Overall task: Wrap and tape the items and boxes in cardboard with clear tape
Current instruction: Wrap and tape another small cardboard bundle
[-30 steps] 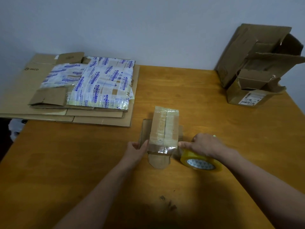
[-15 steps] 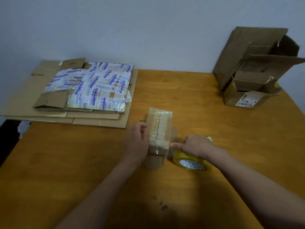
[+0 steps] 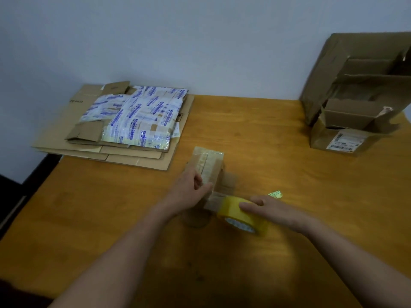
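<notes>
Cardboard-wrapped package (image 3: 208,166), small and oblong, lies near the middle of the wooden worktop (image 3: 266,141) with its long axis pointing away from the person; strips of clear tape run lengthwise along its top face. A loose cardboard flap shows at its right side. The left hand (image 3: 189,192) holds the package at its near left corner, the fingers (image 3: 205,187) curled against the top edge and clasping it. The right hand (image 3: 266,207) rests over a yellowish roll of clear tape (image 3: 242,215) just beside the near end of the package, its fingers (image 3: 246,205) draped across the upper rim and gripping the roll; the thumb is hidden. A short length of tape spans from the roll to the near end of the package. A small green-and-white scrap (image 3: 275,194) lies on the worktop just behind the right hand.

At the far left, a stack of flattened cardboard sheets (image 3: 66,130) overhangs the worktop's edge; on it lies a flattened piece covered in blue-printed tape (image 3: 138,121). At the far right stands a torn, open cardboard box (image 3: 355,96), leaning against the pale wall (image 3: 200,41), with a white shipping label (image 3: 345,141) on its front face. Both are well apart from the package.
</notes>
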